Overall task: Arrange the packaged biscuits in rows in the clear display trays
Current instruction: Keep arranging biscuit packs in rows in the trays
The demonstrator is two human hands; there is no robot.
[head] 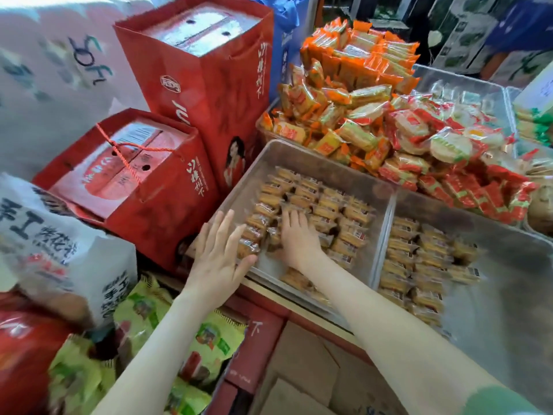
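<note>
**Down in the left tray, squaring up biscuit rows**

Right at my fingertips it's all slippery little wrappers. My left hand point(216, 253) is spread flat with the fingers point(232, 235) wide, not gripping anything, just pressing against the near-left end of the packaged biscuits point(314, 205), thumb touching the closest pack. My right hand point(297, 238) lies palm-down on top of the rows, fingers loosely apart, holding nothing either.

The biscuits sit in rough rows in the left clear tray point(299, 154), bunched toward the right wall, with bare floor on the left. A few packs by my right wrist are out of line. The right tray point(508, 253) has its own rows just past the divider.

What worries me: push too hard from the left and the rows will probably buckle or ride up over each other. That tray looks like it overhangs the counter edge near me too, so leaning on it might tip it toward the red gift bags point(167, 187).
</note>
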